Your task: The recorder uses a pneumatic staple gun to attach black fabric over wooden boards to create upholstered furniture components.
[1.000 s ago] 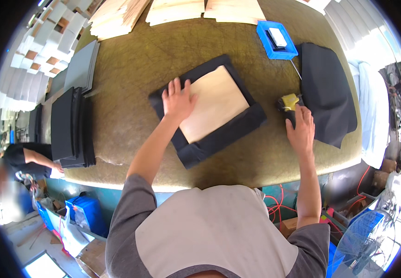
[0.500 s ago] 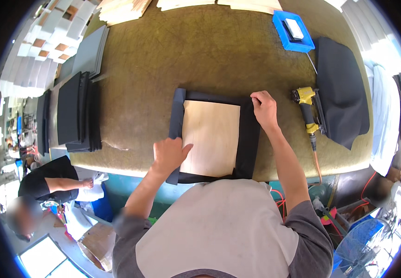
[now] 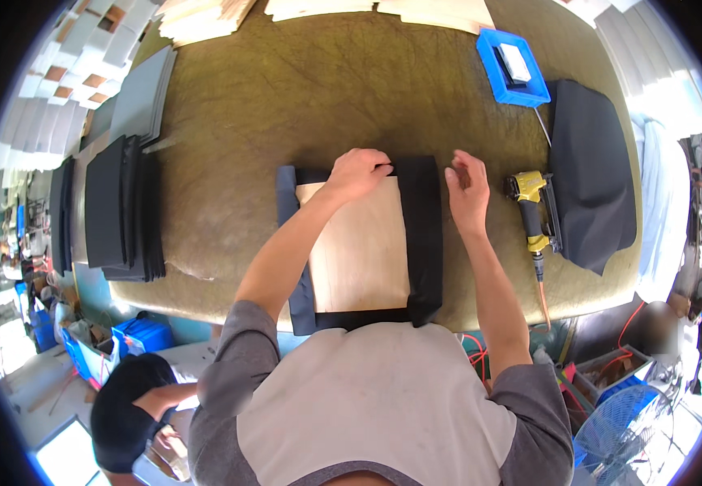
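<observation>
Head camera, looking down: you lean over a brown-topped worktable (image 3: 229,121), a pale wood board (image 3: 359,251) framed by black cloth (image 3: 424,235) lying squarely in front of you at the near edge. Your left hand (image 3: 357,172) reaches across to the far border of the cloth, fingertips bent down onto it; whether they pinch the material cannot be told. Your right hand (image 3: 468,193) hovers just beyond the cloth's right side, thumb and fingers parted, apparently holding nothing. By the look of it, the work is partway along: the left and right borders appear turned in along the board, the far border seems to be the part being settled, and no fastening can be made out on any side. A yellow-and-black nail gun (image 3: 531,215) lies at your right, out of hand, beside a loose dark sheet (image 3: 594,178). Farther off, a blue tray (image 3: 525,100) holds a white block (image 3: 515,62) and a dark piece (image 3: 505,74) next to it. Off the table at lower left sits a blue bin (image 3: 142,330), its contents too small to identify. Dark panels (image 3: 108,206) stand stacked along the table's left side.
</observation>
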